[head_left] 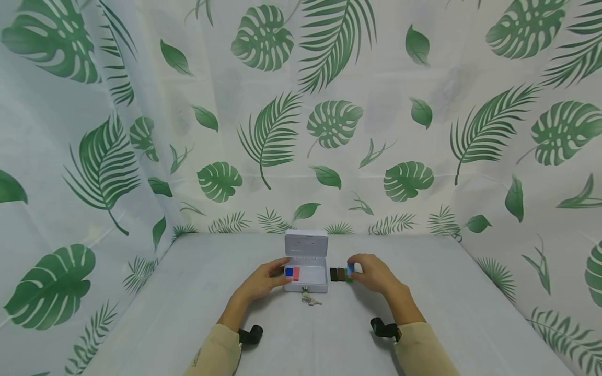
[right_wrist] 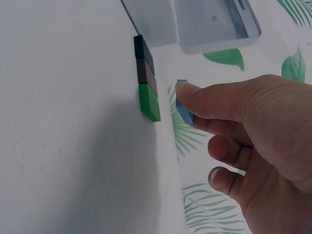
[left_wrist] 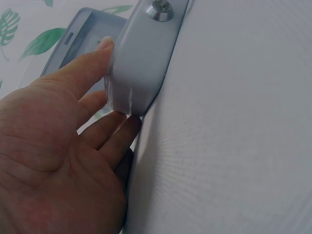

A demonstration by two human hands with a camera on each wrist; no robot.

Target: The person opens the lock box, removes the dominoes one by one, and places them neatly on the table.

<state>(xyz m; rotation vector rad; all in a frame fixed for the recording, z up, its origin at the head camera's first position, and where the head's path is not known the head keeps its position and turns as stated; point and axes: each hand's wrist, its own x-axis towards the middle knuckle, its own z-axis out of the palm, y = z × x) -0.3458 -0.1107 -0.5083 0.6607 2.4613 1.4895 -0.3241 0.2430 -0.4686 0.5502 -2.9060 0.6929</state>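
Observation:
A white cash box (head_left: 317,287) stands with its lid (head_left: 306,244) raised. A dark blue block (head_left: 289,272) and a pink block (head_left: 296,273) lie side by side at the left inside it. My left hand (head_left: 262,279) holds the box's left side, thumb at the rim and fingers against the outer wall. To the right of the box, my right hand (head_left: 373,273) pinches a light blue block (right_wrist: 184,113) between thumb and forefinger, above the table. Below it a green block (right_wrist: 149,103), a brown block (right_wrist: 146,76) and a black block (right_wrist: 143,51) stand in a row.
Keys (head_left: 311,299) hang from the lock on the box's front. A pale cloth covers the table (head_left: 310,339). Leaf-printed curtains (head_left: 348,172) close off the back and both sides. Each wrist wears a black camera (head_left: 383,328).

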